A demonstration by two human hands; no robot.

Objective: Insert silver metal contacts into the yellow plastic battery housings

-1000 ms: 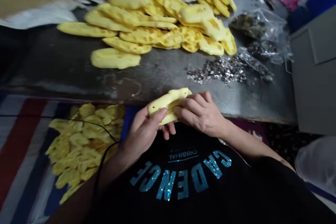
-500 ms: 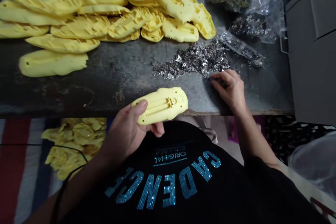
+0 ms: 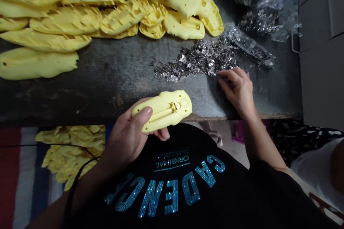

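My left hand (image 3: 131, 128) grips a yellow plastic shell (image 3: 163, 109), its thumb across the near end and the fingers underneath. The shell's outer face is up, showing a long slot, screw holes and a cluster of tiny holes. A small shiny piece shows at the slot's right end. My right hand (image 3: 238, 91) rests at the right edge of a heap of small metal contact pieces (image 3: 199, 59) on the table. Its thumb and forefinger are drawn close in a pinch; whatever lies between them is too small to make out.
Many yellow shells (image 3: 67, 21) lie piled at the back left of the dark table (image 3: 102, 93). Clear plastic bags with metal parts (image 3: 258, 21) lie at the back right, beside a grey cabinet (image 3: 322, 78). More yellow pieces (image 3: 72, 154) lie below the table at left, near a black cable (image 3: 77, 175).
My right hand has left the shell and moved right to the metal heap. My left hand keeps the shell, turned so its slot shows. The view has shifted closer to the table.
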